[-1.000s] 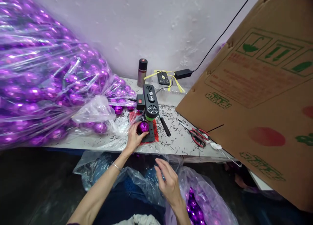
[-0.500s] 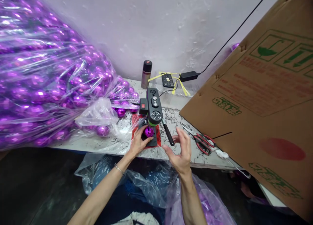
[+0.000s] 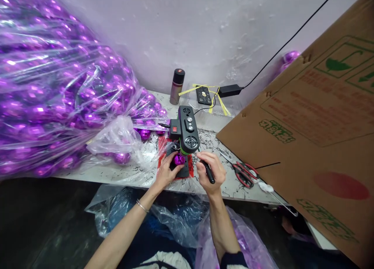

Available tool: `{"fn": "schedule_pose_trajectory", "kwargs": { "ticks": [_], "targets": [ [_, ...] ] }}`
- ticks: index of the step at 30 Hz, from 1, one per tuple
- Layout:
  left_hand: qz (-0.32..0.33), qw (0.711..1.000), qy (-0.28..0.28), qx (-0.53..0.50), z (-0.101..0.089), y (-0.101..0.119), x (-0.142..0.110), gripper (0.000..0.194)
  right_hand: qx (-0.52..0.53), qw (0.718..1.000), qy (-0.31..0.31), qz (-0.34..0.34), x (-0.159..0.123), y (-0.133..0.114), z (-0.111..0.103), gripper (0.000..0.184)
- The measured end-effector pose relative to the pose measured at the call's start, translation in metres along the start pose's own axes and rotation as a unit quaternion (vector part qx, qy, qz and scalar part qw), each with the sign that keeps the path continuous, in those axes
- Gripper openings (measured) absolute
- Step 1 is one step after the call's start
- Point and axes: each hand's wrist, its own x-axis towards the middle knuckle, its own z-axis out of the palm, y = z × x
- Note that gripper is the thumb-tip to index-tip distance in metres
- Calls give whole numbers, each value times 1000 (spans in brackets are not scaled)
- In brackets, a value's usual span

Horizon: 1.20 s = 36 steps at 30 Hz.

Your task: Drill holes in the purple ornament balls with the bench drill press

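Head view. Left hand (image 3: 167, 171) low at the bench machine (image 3: 189, 130), thumb and fingers bent narrow around one purple ball (image 3: 179, 159), which sits between them. Right hand (image 3: 212, 171) at the black handle (image 3: 208, 171) on the machine's right side, fingers curled about the grip, thumb on the near side; how firm the grip is, I cannot tell.

Step in hand, as I judge it: placing the ball under the machine's head and steadying it there, with the handle taken up for a pull. The next move seems to call for a still left hand, fingertips clear of whatever presses down, and an even stroke on the handle. Main risk, to my eye: a smooth round ball rolling off its spot, or a finger caught.

The ball: glossy, mirror-like purple, bright glints, no damage I can make out. It is just below the front end of the head, over the dark base plate (image 3: 184, 172), which lies on a red sheet (image 3: 191, 166) on the white table (image 3: 172, 187). Its top is partly hidden by the overhang; whether it touches the head does not show. Probably light and slippery to hold.

Similar balls fill the big clear bag (image 3: 58, 94) to the left.
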Motion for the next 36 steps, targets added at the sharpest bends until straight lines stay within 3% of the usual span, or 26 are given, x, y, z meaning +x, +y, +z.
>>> {"fn": "schedule_pose_trajectory", "kwargs": {
  "ticks": [12, 16, 20, 24, 27, 30, 36],
  "targets": [
    [-67, 975, -10, -211, -10, -4, -5, 66, -41, 999, -4, 31, -3, -3, 2, 19],
    [-73, 965, -8, -251, -24, -1, -15, 71, -60, 998, -3, 37, -4, -2, 1, 23],
    [-83, 960, -5, -266, -45, 8, -32, 70, -78, 996, 16, 37, -9, 0, -2, 37],
    [-73, 961, 5, -267, -56, 16, -47, 68, -80, 986, 52, 136, -25, 1, 1, 44],
    [-63, 963, 17, -260, -58, 22, -54, 65, -2, 953, -2, 303, -46, -5, 11, 33],
    [-63, 966, 15, -252, -59, 28, -58, 63, 120, 889, -98, 431, -71, -19, 26, 38],
    [-61, 960, -28, -273, -60, 35, -64, 61, 301, 795, -126, 511, -93, -42, 44, 59]
  ]
}}
